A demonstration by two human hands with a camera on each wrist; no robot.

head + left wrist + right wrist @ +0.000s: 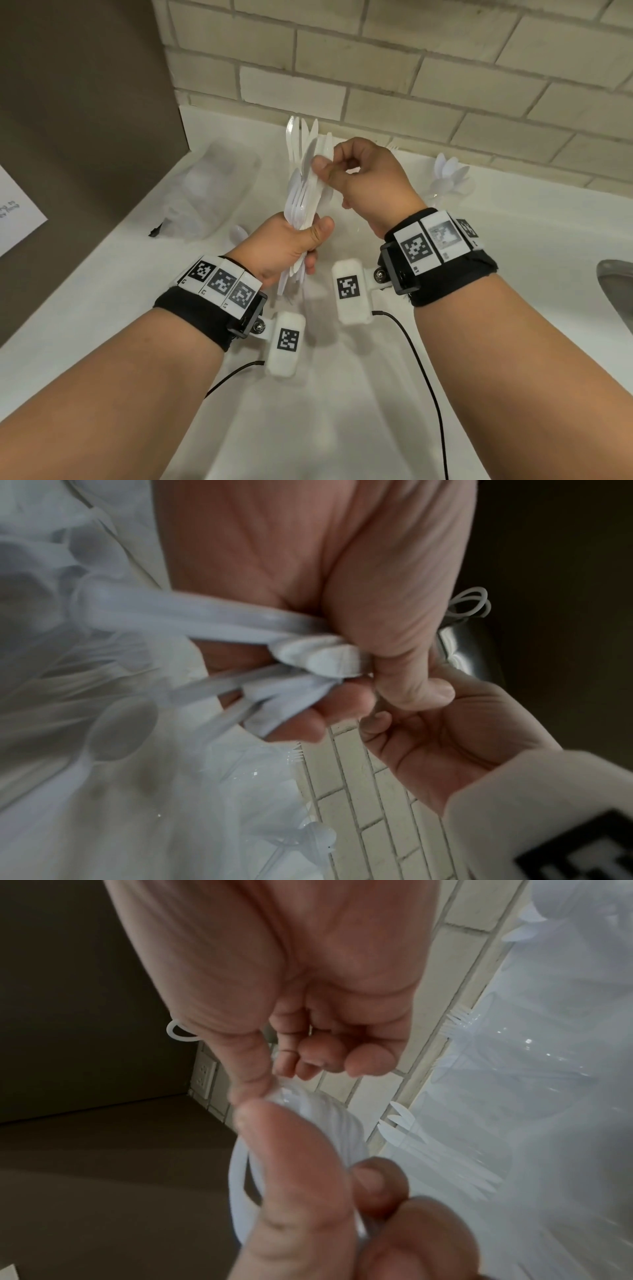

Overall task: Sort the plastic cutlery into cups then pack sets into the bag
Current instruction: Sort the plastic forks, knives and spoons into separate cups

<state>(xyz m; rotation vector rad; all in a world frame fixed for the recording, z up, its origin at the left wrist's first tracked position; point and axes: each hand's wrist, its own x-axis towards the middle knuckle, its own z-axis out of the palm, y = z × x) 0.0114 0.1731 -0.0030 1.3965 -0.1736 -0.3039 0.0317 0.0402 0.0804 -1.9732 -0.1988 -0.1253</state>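
Head view alone shows both forearms over the white tabletop [479,240]: the left hand [281,246] is fisted round a bundle of white plastic cutlery [305,192] held upright above it. Higher, the right hand [363,171] pinches one piece in the bundle between thumb and forefinger. Beyond, a clear bag [212,192] lies left; a cup of spoons [445,178] stands right. Right wrist view adds cutlery-filled clear cups [514,1069] by the tiled wall [459,934].
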